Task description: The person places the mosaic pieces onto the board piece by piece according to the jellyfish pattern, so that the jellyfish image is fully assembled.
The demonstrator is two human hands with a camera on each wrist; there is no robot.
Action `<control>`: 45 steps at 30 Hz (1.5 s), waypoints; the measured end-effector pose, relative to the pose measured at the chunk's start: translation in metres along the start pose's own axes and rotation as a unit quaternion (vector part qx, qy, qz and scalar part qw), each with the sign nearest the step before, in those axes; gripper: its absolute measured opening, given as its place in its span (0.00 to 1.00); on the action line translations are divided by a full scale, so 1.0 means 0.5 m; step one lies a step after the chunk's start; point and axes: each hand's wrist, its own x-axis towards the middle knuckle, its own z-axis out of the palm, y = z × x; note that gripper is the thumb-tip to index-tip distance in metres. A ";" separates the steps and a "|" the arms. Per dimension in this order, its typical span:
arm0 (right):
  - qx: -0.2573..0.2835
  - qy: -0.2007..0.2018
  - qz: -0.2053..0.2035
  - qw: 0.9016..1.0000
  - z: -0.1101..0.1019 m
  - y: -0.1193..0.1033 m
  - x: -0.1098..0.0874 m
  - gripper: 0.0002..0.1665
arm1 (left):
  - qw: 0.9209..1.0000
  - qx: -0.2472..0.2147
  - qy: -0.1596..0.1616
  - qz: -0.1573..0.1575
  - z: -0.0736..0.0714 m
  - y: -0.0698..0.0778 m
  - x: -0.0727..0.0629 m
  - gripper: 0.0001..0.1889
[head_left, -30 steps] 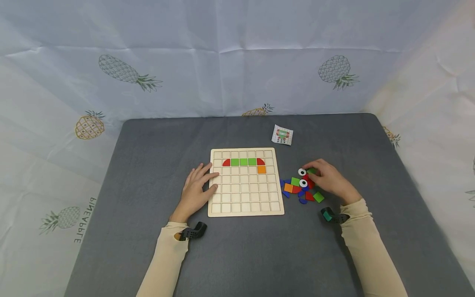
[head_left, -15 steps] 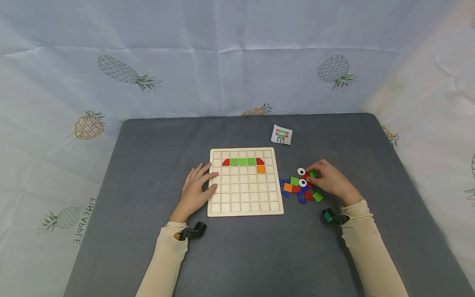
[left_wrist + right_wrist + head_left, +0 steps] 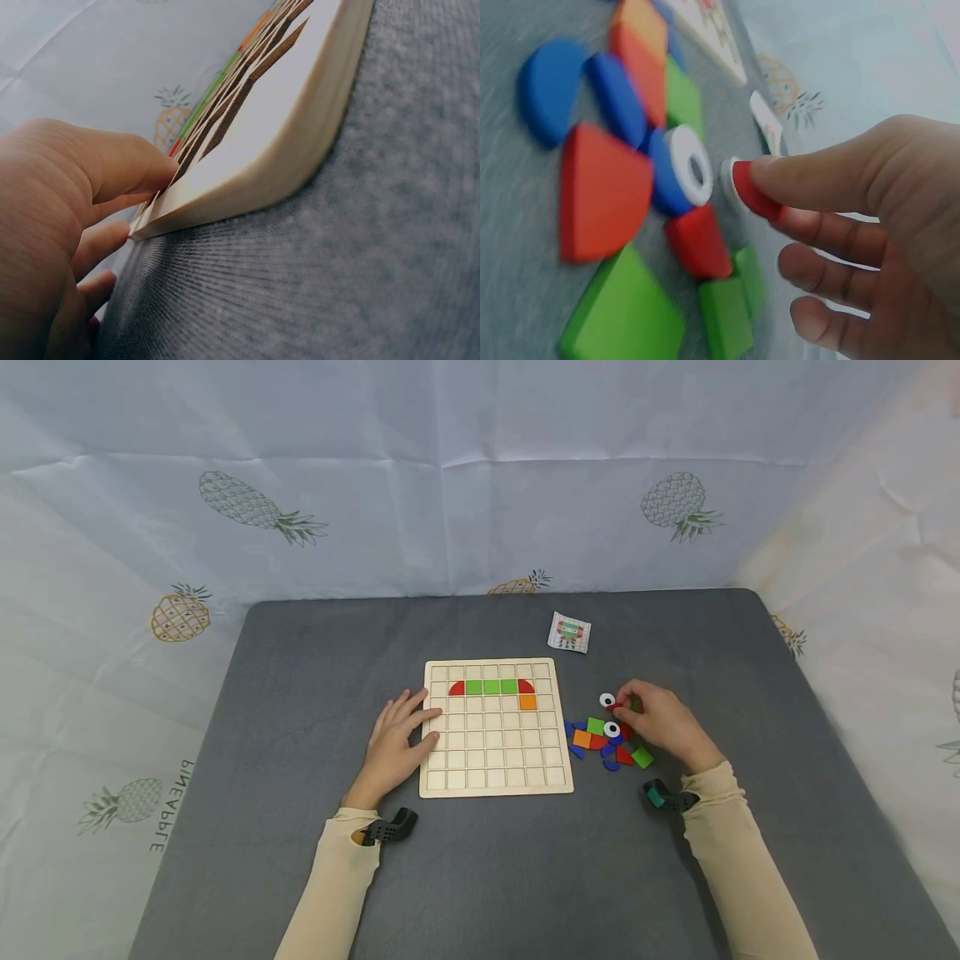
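Observation:
My left hand point(image 3: 393, 747) rests on the left edge of a wooden grid board point(image 3: 487, 760), its fingers spread and its thumb on the border. On the board lie a row of red and green pieces point(image 3: 491, 687) and one orange square point(image 3: 528, 702). To the right of the board, my right hand point(image 3: 660, 718) pinches a red quarter-circle piece point(image 3: 744, 184) between thumb and forefinger. Just behind that piece is a white eye disc point(image 3: 607, 700). Under and beside the hand lies a loose pile with a second eye disc point(image 3: 612, 729), a green square point(image 3: 642, 757) and blue pieces point(image 3: 551, 90).
A small printed card point(image 3: 570, 632) with a coloured grid figure lies beyond the board. An orange square point(image 3: 582, 738) and other loose pieces sit close to the board's right edge. A pineapple-print cloth point(image 3: 450, 527) hangs behind the grey table point(image 3: 480, 877).
My right hand has taken the red quarter-circle from the pile and lifted slightly. The upper eye disc has shifted a little away from me. My left hand and the board have stayed put.

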 end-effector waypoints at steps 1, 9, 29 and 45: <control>0.012 0.004 0.000 1.000 -0.001 -0.002 0.002 0.08 | 1.000 -0.001 0.000 0.000 0.000 0.000 0.000 0.20; 0.061 0.016 -0.032 0.997 -0.005 -0.040 0.019 0.13 | 1.000 -0.002 0.001 -0.002 0.001 -0.003 -0.001 0.19; 0.114 -0.016 -0.070 0.991 0.034 -0.135 0.062 0.10 | 1.000 0.004 0.000 -0.003 0.001 0.001 0.001 0.20; 0.102 -0.051 -0.105 0.988 0.080 -0.163 0.078 0.07 | 1.000 0.004 -0.001 -0.008 -0.001 0.003 0.001 0.20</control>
